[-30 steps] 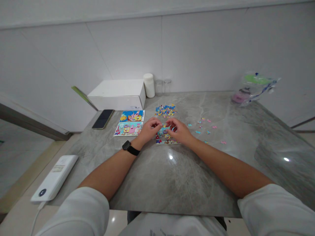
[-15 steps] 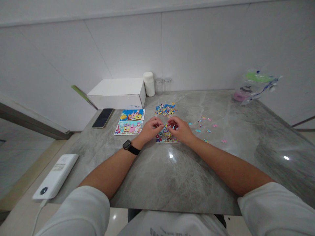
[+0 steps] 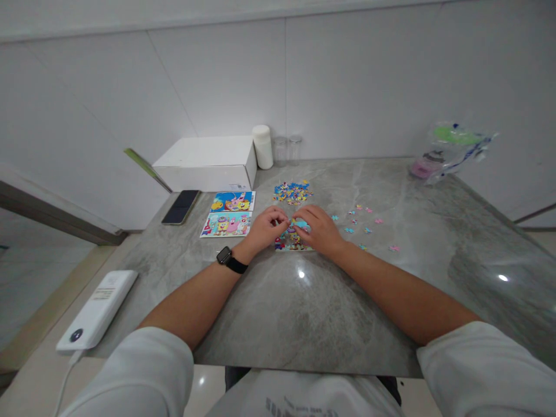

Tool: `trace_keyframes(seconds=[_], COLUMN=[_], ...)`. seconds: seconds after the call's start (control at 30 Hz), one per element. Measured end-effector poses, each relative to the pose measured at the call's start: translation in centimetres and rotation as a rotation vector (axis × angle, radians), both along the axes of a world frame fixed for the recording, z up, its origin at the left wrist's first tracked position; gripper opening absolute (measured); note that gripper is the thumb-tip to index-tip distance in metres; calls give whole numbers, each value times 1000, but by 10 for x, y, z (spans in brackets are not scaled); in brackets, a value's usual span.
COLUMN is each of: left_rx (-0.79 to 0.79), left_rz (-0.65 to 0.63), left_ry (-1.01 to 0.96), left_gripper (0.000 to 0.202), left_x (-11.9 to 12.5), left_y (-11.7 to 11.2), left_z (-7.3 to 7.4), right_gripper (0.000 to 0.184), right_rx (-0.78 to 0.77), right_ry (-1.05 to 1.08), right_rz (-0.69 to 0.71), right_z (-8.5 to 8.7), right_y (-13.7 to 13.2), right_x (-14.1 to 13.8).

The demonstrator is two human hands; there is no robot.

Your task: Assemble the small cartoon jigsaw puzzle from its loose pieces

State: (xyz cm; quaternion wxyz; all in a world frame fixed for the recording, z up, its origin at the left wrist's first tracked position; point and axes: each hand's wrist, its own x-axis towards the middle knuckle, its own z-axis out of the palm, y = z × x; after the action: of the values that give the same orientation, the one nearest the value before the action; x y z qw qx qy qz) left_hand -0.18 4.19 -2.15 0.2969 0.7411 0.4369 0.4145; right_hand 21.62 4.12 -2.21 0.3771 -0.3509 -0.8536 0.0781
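A small, partly built cartoon jigsaw (image 3: 290,241) lies on the grey marble table (image 3: 304,313) in front of me. My left hand (image 3: 266,227), with a black watch on the wrist, hovers at the jigsaw's left edge with fingers curled in a pinch; what it holds is too small to make out. My right hand (image 3: 316,228) rests on the jigsaw's upper right part, fingers bent and pressing down on the pieces. A heap of loose coloured pieces (image 3: 292,192) lies just beyond the hands. Scattered single pieces (image 3: 364,222) lie to the right.
Two cartoon picture cards (image 3: 229,215) lie left of the jigsaw, with a dark phone (image 3: 181,207) beside them. A white box (image 3: 208,163), a white jar (image 3: 263,147) and two clear jars (image 3: 287,149) stand at the back. A plastic bag (image 3: 447,152) sits far right, a white power bank (image 3: 98,310) near left.
My right hand has lowered from a raised pinch onto the upper right of the jigsaw. My left hand has stayed nearly in place, still pinched.
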Motion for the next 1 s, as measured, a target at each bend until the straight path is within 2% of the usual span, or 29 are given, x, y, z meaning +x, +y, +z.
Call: trace_keyframes(seconds=[0.4,0.53,0.67,1.0], left_rx=[11,97,130,168], left_rz=[15,81,85,40], left_ry=[54,107,144,187], left_gripper=[15,9,8,11], left_x=[0,-3,-4,-5], left_y=[2,4,5,6], left_z=[-3,-6,-8,-10], right_gripper=[16,14,12,13], right_rx=[-31,-100,-131,-172], right_ry=[-24,-99,-205,-286], right_rz=[42,169,308,370], right_z=[0,0,0,1], right_y=[4,13,16,14], right_x=[2,8,12,11])
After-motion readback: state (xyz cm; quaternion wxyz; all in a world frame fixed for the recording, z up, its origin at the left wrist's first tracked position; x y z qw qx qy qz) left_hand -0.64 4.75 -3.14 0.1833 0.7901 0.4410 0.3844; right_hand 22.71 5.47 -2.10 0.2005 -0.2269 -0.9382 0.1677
